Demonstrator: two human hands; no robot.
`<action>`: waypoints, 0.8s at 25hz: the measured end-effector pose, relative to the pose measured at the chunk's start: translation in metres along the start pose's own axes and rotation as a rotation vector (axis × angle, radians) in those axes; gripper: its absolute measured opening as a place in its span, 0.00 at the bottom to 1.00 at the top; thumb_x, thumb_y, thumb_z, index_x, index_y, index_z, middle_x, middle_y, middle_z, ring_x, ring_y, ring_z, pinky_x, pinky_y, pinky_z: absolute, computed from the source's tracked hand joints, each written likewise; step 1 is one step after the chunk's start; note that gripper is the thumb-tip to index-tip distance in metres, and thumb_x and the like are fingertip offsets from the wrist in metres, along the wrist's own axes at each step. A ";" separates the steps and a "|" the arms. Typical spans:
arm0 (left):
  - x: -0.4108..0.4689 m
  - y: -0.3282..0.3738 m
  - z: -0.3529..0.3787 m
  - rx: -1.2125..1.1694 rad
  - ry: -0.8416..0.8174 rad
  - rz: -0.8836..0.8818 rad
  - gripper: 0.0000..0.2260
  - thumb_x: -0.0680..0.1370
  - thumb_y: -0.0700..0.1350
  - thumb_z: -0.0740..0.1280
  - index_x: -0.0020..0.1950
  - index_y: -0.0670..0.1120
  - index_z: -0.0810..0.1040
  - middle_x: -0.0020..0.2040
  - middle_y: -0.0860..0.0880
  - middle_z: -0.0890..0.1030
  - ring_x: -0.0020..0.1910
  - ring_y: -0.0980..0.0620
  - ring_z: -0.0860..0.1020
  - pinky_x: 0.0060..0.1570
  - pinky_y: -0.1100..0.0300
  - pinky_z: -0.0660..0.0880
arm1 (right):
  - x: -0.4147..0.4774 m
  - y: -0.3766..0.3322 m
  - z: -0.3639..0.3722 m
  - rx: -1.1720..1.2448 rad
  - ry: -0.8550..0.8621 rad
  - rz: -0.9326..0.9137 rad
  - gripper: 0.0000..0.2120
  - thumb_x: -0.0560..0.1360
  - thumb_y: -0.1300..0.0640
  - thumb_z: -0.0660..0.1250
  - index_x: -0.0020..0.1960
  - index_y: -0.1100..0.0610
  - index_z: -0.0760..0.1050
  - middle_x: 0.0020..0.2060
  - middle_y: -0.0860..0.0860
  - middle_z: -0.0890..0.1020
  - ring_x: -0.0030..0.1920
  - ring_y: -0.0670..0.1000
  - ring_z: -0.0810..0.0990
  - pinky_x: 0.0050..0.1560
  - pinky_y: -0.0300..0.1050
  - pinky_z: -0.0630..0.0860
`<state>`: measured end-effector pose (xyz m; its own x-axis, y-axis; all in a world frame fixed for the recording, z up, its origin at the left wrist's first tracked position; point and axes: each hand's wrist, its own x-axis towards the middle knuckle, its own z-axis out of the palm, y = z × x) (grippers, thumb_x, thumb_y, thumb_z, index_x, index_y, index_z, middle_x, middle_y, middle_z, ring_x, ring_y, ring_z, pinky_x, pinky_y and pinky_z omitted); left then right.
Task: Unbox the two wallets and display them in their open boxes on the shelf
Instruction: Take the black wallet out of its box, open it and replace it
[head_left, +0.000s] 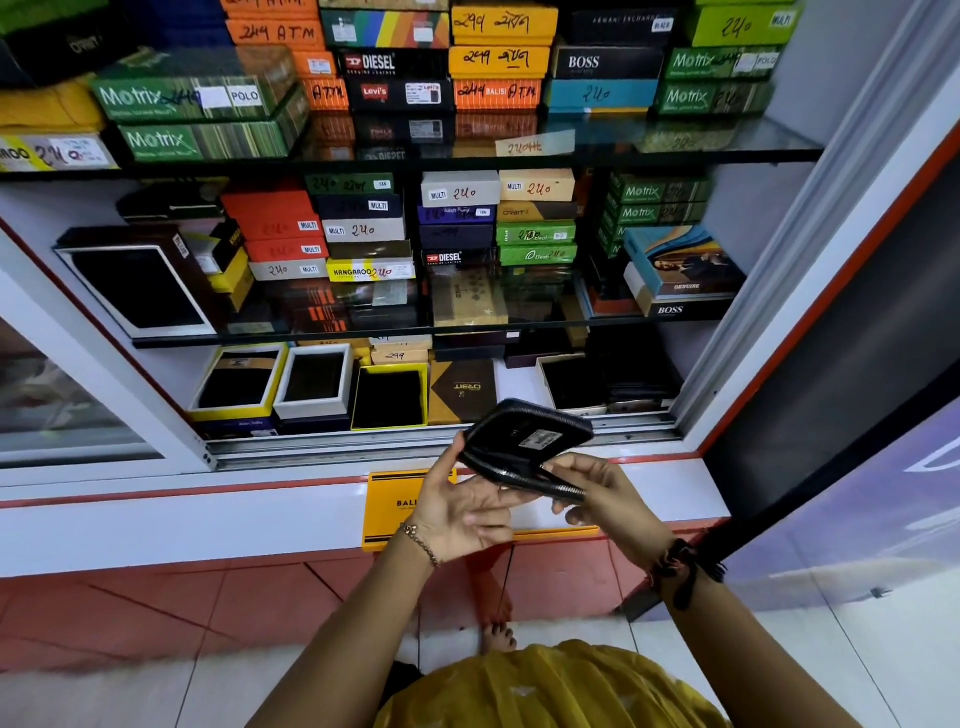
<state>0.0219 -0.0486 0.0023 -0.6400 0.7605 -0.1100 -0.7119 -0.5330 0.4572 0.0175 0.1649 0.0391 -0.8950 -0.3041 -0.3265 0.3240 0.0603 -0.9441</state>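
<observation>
A black wallet (524, 439) with a small barcode tag is held half open in front of the cabinet's bottom shelf. My left hand (467, 512) supports it from below at its left edge, fingers spread. My right hand (602, 493) pinches its lower flap at the right. Under my hands a yellow-orange box (387, 512) lettered "BALI" lies on the white ledge, partly hidden. On the bottom shelf stands an open yellow box (389, 397) with a black inside, next to a closed brown ORBIT box (462, 389).
Two more open boxes with wallets, one yellow-rimmed (239, 382) and one white (314, 379), stand at the shelf's left. An open box (571, 384) sits at the right. Glass shelves above hold several stacked wallet boxes. A sliding door frame (104, 364) borders the left.
</observation>
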 end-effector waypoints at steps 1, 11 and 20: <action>0.000 0.001 0.000 -0.027 -0.037 -0.002 0.36 0.72 0.71 0.59 0.68 0.45 0.69 0.52 0.47 0.84 0.23 0.58 0.65 0.32 0.62 0.60 | 0.000 -0.002 0.001 0.008 -0.024 -0.027 0.09 0.79 0.57 0.70 0.52 0.63 0.83 0.35 0.49 0.83 0.29 0.45 0.78 0.30 0.37 0.71; -0.005 0.006 0.003 0.027 0.090 0.129 0.29 0.67 0.65 0.72 0.59 0.45 0.81 0.46 0.51 0.83 0.23 0.58 0.67 0.27 0.65 0.65 | -0.009 -0.022 -0.023 -0.060 -0.061 -0.208 0.08 0.78 0.55 0.70 0.48 0.59 0.84 0.32 0.49 0.78 0.30 0.43 0.73 0.33 0.35 0.70; -0.007 0.011 0.009 0.581 0.777 0.361 0.40 0.61 0.62 0.78 0.70 0.54 0.73 0.52 0.58 0.80 0.30 0.60 0.73 0.23 0.69 0.66 | -0.020 -0.040 -0.040 -0.222 0.028 -0.209 0.06 0.79 0.58 0.70 0.46 0.54 0.85 0.30 0.43 0.81 0.24 0.43 0.65 0.24 0.36 0.63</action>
<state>0.0211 -0.0559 0.0158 -0.9444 0.0318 -0.3272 -0.3237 -0.2639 0.9086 0.0102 0.2069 0.0816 -0.9442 -0.3060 -0.1219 0.0593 0.2063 -0.9767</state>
